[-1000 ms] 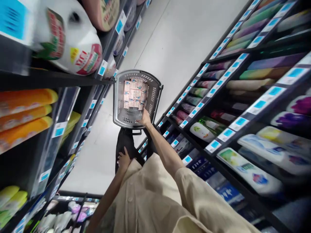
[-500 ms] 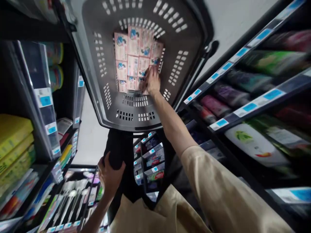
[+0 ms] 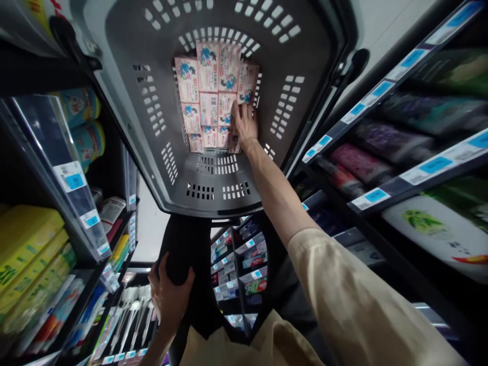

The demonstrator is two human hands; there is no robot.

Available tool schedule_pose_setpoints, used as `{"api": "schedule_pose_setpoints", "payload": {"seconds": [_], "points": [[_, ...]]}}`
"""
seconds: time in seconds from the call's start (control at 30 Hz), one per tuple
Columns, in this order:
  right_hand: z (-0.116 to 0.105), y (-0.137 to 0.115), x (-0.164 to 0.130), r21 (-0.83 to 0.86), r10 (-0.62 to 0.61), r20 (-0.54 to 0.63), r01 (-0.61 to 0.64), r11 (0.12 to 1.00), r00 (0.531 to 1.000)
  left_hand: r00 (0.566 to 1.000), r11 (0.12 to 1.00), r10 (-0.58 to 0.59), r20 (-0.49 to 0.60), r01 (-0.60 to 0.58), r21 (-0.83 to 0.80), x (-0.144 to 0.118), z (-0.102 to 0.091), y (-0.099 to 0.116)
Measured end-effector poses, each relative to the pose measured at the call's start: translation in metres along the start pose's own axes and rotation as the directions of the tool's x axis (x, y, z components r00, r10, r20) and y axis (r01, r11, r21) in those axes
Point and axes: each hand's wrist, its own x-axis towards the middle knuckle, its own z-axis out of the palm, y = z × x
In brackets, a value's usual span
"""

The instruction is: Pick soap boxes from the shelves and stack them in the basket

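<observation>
Several small pink boxes (image 3: pixel 209 108) with blue flower prints lie in rows on the bottom of a grey plastic shopping basket (image 3: pixel 267 168). My right hand (image 3: pixel 246 124) reaches into the basket, at the right side of the rows. Its fingers close over a pink box (image 3: pixel 234 146) at the lower right, which the hand partly covers. Over the knee of my black trousers (image 3: pixel 179 239) rests my left hand (image 3: pixel 172 292), fingers spread and holding nothing.
Shelves stand close on both sides. Yellow packs (image 3: pixel 32 244) and blue tubs (image 3: pixel 86 137) are at left, bottles and pouches (image 3: pixel 362 162) at right. Spoons (image 3: pixel 133 315) hang low at left. A black basket handle (image 3: pixel 351 71) projects at the upper right.
My view has shifted slightly, and the basket appears larger. My right hand stays at the right side of the boxes, with small finger movement. My left hand remains on the knee.
</observation>
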Motion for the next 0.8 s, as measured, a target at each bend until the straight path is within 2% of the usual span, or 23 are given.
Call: {"api": "schedule_pose_setpoints", "payload": {"seconds": [0.17,0.3,0.47,0.7,0.8], "points": [[-0.019,-0.017,-0.014,-0.015,0.077,0.076,-0.076,0.997,0.994,0.999,1.0,0.021,-0.031,-0.022,-0.012,-0.002,0.006,-0.001],[-0.018,-0.014,-0.014,0.053,0.029,0.043,-0.031,0.998,0.999,0.999,1.0,0.014,-0.037,-0.015,-0.022,-0.004,0.013,-0.005],[-0.016,-0.012,-0.009,-0.027,-0.007,0.061,0.008,1.0,0.998,0.998,0.999,0.007,-0.06,-0.01,-0.046,-0.007,0.019,-0.009],[-0.042,-0.024,-0.015,-0.13,-0.047,0.093,0.059,0.99,0.995,0.996,0.998,0.022,-0.09,-0.027,-0.051,-0.009,0.024,-0.009],[-0.045,-0.027,-0.016,-0.143,-0.075,0.129,0.093,0.985,0.989,0.994,0.998,0.024,-0.104,-0.029,-0.049,-0.01,0.026,-0.01]]}}
